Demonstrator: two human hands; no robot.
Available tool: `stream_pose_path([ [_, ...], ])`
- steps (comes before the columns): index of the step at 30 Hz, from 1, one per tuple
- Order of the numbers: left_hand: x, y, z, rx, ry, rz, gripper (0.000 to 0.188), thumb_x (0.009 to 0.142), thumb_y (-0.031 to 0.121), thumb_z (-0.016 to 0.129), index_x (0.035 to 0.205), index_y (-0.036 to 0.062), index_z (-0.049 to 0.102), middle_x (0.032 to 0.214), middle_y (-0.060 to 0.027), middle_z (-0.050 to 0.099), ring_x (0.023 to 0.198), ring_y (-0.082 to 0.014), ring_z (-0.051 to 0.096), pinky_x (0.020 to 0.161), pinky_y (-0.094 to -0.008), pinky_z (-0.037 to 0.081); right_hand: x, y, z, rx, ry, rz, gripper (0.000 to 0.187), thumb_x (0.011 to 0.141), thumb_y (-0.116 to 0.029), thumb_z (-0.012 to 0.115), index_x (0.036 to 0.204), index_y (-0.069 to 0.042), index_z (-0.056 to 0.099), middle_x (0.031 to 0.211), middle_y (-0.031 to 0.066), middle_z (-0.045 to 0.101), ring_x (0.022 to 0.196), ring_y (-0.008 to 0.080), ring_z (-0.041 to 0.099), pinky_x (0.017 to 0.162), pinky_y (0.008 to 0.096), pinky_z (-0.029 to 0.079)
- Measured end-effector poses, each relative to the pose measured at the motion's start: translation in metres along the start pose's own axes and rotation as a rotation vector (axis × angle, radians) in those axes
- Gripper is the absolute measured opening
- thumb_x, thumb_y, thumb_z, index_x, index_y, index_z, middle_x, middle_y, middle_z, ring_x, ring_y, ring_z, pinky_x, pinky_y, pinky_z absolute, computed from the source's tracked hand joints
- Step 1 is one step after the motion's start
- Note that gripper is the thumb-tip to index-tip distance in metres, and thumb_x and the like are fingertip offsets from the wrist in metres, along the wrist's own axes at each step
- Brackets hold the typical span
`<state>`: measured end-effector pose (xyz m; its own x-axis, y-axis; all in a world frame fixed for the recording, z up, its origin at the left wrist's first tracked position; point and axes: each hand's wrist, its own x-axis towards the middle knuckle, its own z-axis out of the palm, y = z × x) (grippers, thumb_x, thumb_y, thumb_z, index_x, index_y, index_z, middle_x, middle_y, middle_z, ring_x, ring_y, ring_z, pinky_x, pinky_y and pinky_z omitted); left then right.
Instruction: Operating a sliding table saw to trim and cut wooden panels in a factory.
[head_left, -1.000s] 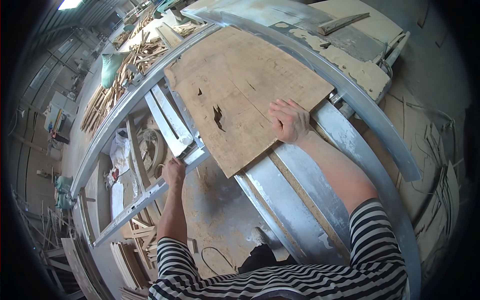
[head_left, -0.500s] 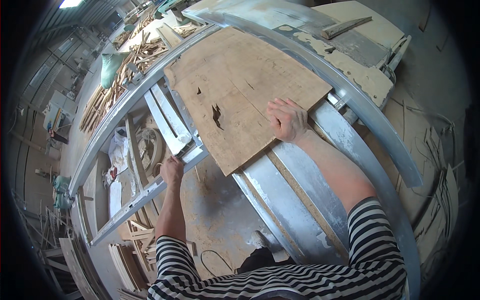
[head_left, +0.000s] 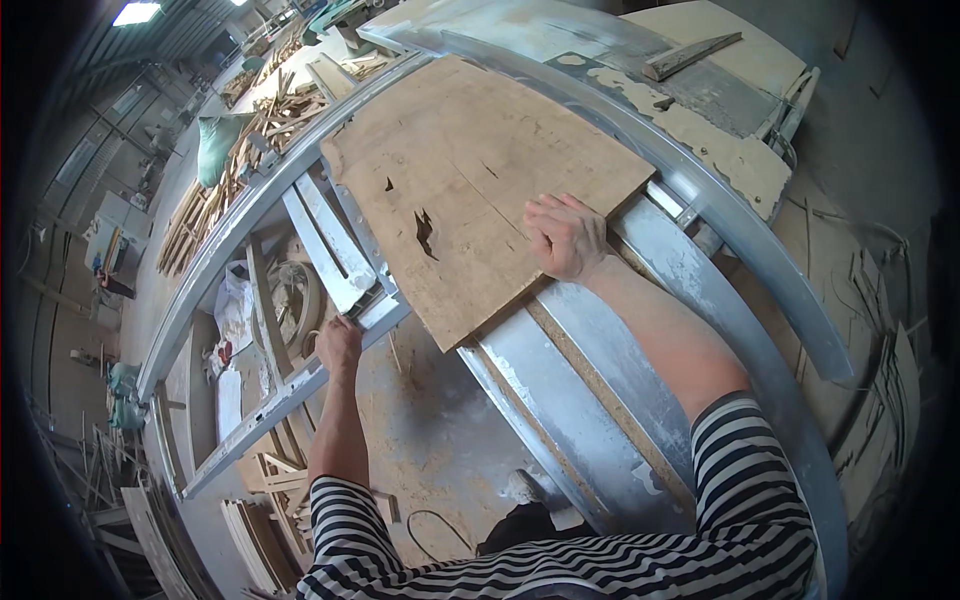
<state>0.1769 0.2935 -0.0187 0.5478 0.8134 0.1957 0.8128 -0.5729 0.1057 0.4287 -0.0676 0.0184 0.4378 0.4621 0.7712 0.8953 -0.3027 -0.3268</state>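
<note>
A broad brown wooden board, with a crack and ragged dark holes in its face, lies flat across the metal machine bed. My right hand rests on top of it by the near edge, fingers curled in. On the left, my left hand is closed at the metal side frame, just below the end of a pale slotted metal bar. Whatever its fingers hold there is hidden.
A curved metal rail runs along the right side. Beyond it, a wood strip lies on a dusty worktop. Scrap wood is heaped at far left, beside a green sack. Stacked boards stand at lower left.
The view has shifted slightly, so the board and frame appear a little further left. Both hands keep to the same places on the board and the frame.
</note>
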Motion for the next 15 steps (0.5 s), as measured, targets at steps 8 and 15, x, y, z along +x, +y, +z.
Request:
stream_pose_path([
  [8,-0.0013,0.0007,-0.0002,-0.001,0.011,0.003,0.043,0.097,0.034,0.044,0.089,0.0035,0.073,0.092,-0.0222,0.07,0.088,-0.0426,0.067,0.08,-0.0503,0.052,0.0006,-0.0006,-0.0013,-0.015,-0.016,-0.016,0.016,0.082,-0.014,0.06,0.09,-0.006,0.072,0.104,0.0129,0.073,0.102,0.0361,0.069,0.093,0.0473,0.051],
  [15,-0.0002,0.0003,0.0003,0.031,0.012,0.013,0.043,0.098,0.035,0.043,0.091,0.0038,0.073,0.093,-0.0214,0.07,0.088,-0.0416,0.067,0.081,-0.0501,0.052,0.0,-0.0017,-0.001,-0.027,0.038,-0.035,0.014,0.079,-0.012,0.06,0.086,-0.006,0.07,0.102,0.0119,0.073,0.098,0.0357,0.069,0.087,0.045,0.052],
])
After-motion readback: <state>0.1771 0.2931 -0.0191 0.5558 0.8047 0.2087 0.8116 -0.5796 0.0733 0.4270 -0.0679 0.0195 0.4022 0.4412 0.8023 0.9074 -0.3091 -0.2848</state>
